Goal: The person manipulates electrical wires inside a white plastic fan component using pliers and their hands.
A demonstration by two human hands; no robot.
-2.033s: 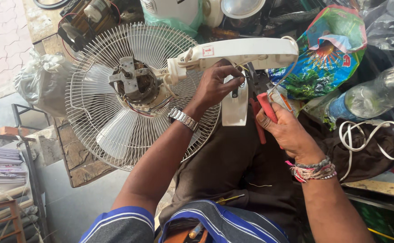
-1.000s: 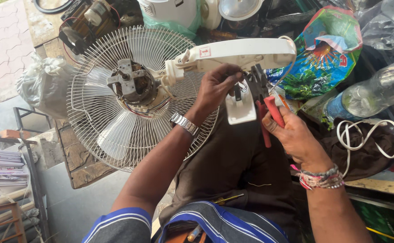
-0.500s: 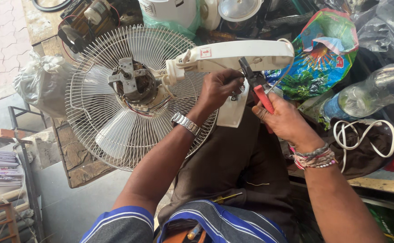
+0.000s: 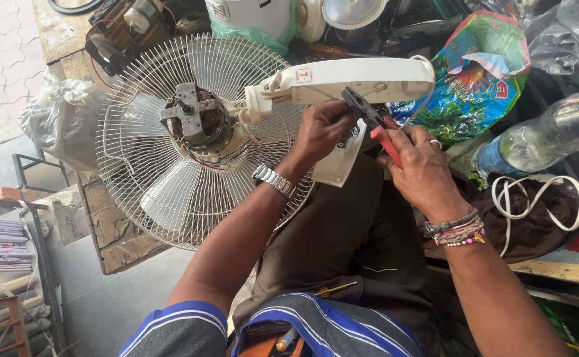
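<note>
Centrally, the right hand (image 4: pixel 423 168) grips red-handled pliers (image 4: pixel 374 123), their tip at the white fan neck (image 4: pixel 349 80); the left hand (image 4: pixel 320 132) curls closed around parts beneath it.

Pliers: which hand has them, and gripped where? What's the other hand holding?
The right hand holds the pliers by their red handles, jaws pointing at the fan's white neck. The left hand grips the underside of that neck.
</note>
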